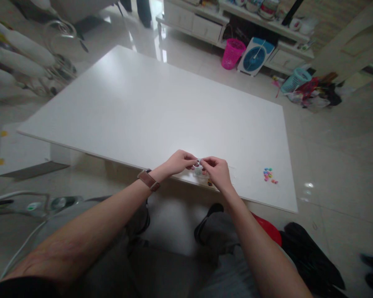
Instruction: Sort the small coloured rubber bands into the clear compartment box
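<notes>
White table (155,103) — left fingers (190,157) and right fingers (208,159) tight on a tiny silvery piece (198,162) — shape indistinct.

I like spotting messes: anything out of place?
Yes: the heap on the floor beside the blue basket looks messy, its things jumbled together. The colourful bits on the table lie loose but grouped.

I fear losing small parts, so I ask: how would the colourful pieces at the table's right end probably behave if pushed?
The colourful pieces look small and separate, so they would probably scatter. The white table looks smooth and shiny, so they may slide easily. Rolling is hard to judge: their shapes are too small to tell.
</notes>
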`<state>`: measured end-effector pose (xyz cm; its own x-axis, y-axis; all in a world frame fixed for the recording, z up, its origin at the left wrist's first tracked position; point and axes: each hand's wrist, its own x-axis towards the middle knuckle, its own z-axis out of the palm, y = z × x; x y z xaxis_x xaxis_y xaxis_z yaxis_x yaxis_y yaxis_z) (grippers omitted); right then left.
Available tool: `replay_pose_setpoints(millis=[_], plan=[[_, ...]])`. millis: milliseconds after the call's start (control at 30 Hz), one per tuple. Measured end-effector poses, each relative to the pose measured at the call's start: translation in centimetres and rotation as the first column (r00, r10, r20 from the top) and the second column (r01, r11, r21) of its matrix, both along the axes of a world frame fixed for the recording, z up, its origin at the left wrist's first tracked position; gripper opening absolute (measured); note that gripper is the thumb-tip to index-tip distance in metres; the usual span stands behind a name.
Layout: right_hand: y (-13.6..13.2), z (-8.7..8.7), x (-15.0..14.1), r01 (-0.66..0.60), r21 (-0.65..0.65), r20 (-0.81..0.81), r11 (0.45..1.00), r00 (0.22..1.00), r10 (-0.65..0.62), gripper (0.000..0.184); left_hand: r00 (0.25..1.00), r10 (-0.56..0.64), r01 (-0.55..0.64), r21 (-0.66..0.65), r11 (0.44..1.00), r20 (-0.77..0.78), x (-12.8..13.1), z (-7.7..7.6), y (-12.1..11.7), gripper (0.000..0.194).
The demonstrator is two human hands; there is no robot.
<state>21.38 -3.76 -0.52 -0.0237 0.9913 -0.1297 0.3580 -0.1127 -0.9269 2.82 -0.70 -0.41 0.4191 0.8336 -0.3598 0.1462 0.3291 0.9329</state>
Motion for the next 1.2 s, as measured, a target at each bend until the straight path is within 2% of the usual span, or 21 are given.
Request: replay_pose_setpoints(millis=[200,433,800,967,1200], plan=[[0.06,0.35,-0.25,0.065,-0.069,-0.096,0.996,0.993,-0.071,0.028,0.996,0.057,-0.053,-0.062,0.997,0.064,0.21,0.22,-0.14,0.012],[0.06,0.28,-0.28,0.048,-0.107,-0.125,0.993,0.99,-0.061,0.03,0.997,0.06,-0.058,-0.065,0.996,0.04,0.22,0.82,-0.33,0.008],[0.07,0.35,-0.23,0.046,-0.105,-0.115,0.993,0.992,-0.058,0.037,0.997,0.053,-0.051,-0.049,0.998,0.052,0.22,0.11,-0.22,0.007],[0.0,0.43,-0.31,0.04,-0.116,-0.131,0.992,0.99,-0.056,0.038,0.998,0.066,-0.065,-0.055,0.996,0.023,0.16,0.48,-0.3,0.006],[-0.04,-0.06,-0.19,-0.008,-0.086,-0.104,0.996,0.995,-0.001,0.034,0.996,0.042,-0.041,0.017,0.999,-0.083,0.03,0.87,-0.32,0.011]])
